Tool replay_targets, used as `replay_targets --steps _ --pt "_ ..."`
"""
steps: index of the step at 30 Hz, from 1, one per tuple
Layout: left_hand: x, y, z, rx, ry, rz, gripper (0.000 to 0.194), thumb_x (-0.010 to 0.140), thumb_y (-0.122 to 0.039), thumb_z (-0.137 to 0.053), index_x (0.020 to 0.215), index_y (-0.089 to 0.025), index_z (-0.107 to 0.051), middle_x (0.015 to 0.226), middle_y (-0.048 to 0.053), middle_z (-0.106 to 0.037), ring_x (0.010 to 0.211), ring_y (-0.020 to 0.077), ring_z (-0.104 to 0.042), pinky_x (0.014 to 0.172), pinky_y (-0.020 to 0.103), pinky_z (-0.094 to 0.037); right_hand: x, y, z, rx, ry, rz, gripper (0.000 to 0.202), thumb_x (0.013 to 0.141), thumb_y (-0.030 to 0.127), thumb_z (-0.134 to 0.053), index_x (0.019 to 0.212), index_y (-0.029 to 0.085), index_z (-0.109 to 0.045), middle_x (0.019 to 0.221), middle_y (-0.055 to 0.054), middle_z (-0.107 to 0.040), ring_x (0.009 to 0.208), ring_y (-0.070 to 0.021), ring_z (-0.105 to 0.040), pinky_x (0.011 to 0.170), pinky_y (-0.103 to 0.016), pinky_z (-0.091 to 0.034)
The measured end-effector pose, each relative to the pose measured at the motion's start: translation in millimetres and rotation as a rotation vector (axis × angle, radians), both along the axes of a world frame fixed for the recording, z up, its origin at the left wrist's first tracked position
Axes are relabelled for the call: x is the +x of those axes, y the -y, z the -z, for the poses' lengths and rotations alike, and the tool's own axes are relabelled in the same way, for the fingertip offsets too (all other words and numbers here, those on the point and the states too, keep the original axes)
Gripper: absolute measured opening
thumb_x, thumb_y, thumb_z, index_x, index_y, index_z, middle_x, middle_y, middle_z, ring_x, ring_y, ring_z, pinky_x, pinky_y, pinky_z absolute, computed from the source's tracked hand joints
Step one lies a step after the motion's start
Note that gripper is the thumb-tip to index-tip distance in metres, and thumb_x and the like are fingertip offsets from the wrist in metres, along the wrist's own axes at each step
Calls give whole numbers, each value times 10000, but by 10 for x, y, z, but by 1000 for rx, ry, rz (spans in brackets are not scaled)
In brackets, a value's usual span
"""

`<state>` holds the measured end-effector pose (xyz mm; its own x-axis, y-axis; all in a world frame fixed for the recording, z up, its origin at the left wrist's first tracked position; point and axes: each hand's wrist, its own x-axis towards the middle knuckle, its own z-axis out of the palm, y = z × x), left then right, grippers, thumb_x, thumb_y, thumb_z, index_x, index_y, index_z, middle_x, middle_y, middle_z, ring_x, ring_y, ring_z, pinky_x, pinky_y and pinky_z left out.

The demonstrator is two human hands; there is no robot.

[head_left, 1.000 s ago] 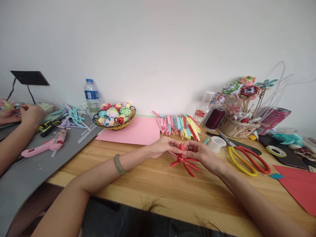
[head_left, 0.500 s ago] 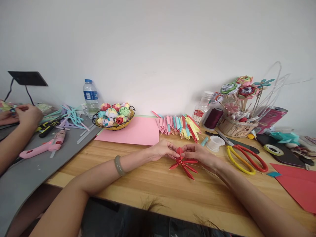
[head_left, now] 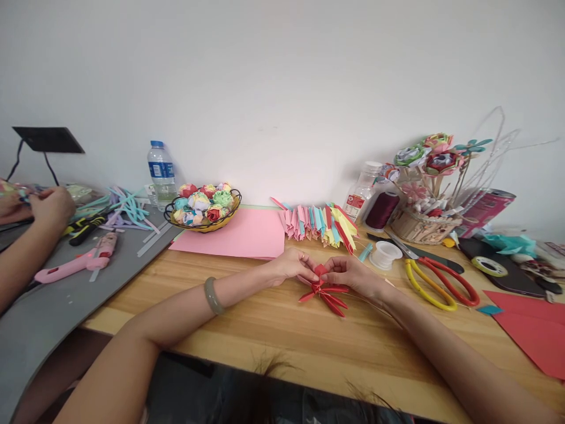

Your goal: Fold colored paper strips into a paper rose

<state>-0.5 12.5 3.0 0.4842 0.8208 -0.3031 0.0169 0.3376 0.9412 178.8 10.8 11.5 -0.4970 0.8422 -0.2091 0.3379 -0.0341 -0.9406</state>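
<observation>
A red folded-paper piece (head_left: 332, 299) with several pointed arms is held between both hands over the wooden table (head_left: 247, 330). My left hand (head_left: 293, 267) pinches its upper left side, fingers closed. From the right, my right hand (head_left: 348, 274) grips the top of the same piece with thumb and fingers together. A thin thread runs from the paper beneath my right wrist. Behind the hands lies a row of folded pink, blue, yellow and red paper pieces (head_left: 315, 224). A white spool (head_left: 385, 255) stands just beyond my right hand.
Scissors (head_left: 430, 282), red paper (head_left: 534, 330) and a flower basket (head_left: 424, 227) are at the right. Pink sheets (head_left: 238, 235), a basket of paper flowers (head_left: 203, 227) and a bottle (head_left: 161, 176) stand left. Another person's hand (head_left: 53, 206) works beyond a pink glue gun (head_left: 75, 266).
The red paper piece has shifted slightly left and turned, its pointed arms now closer together. Both my hands keep hold of it. The other person's hands have moved slightly.
</observation>
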Motion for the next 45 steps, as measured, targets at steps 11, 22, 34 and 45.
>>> replay_targets --steps 11,22,34,45 --pt "44 38 20 83 -57 -51 142 537 -30 -632 617 -96 -535 521 -23 -583 532 113 -606 611 274 -500 4 -31 73 89 77 16 251 600 357 -683 608 151 -540 529 50 -536 471 -67 -431 451 -211 -271" --pt "48 52 9 354 -181 -69 89 569 -64 -578 598 -119 -514 540 -29 -546 512 88 -558 492 193 -424 -66 101 -11 400 178 -17 131 724 288 -547 706 162 -576 598 17 -565 514 -91 -468 464 -219 -322" --pt "19 87 -175 208 165 -124 322 753 -404 -525 947 -149 -554 629 17 -608 522 102 -579 509 209 -453 13 225 -149 1146 398 140 115 820 207 -427 833 193 -541 725 -58 -623 634 -165 -560 579 -278 -409" --pt "-25 73 -249 200 189 -32 241 573 -256 -721 724 -115 -597 691 9 -581 623 80 -536 588 211 -420 74 217 -178 1392 271 99 116 811 136 -475 752 225 -518 877 -56 -651 791 -164 -589 684 -299 -447"
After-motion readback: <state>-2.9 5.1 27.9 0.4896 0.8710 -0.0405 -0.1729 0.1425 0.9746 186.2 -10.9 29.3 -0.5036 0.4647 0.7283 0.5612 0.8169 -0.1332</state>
